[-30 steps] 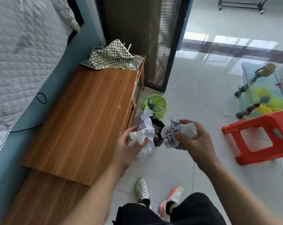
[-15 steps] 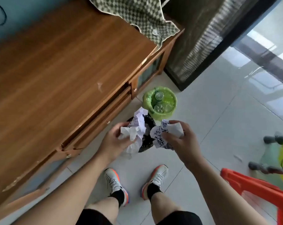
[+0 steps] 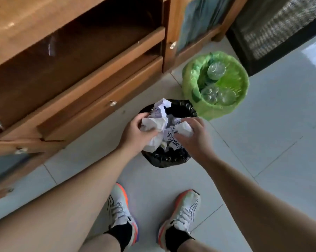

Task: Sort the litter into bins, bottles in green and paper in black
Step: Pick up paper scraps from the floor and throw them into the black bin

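Note:
The black bin (image 3: 169, 159) stands on the floor right under both my hands, with crumpled paper (image 3: 160, 110) sticking out at its far rim. My left hand (image 3: 135, 134) grips a white crumpled paper wad (image 3: 154, 124) over the bin's mouth. My right hand (image 3: 191, 139) grips another crumpled paper (image 3: 174, 138) with black scribbles, also over the mouth. Just beyond to the right, the green bin (image 3: 215, 86) holds several clear plastic bottles (image 3: 216, 70).
A wooden cabinet (image 3: 81, 70) with drawers and an open shelf runs along the left, close to both bins. A dark mesh screen (image 3: 280, 30) stands at the top right. My two shoes (image 3: 121, 213) are on the tiled floor below the black bin.
I have bent down and my view has dropped closer to the bins. Both hands have lowered with their paper wads from above the black bin to its mouth.

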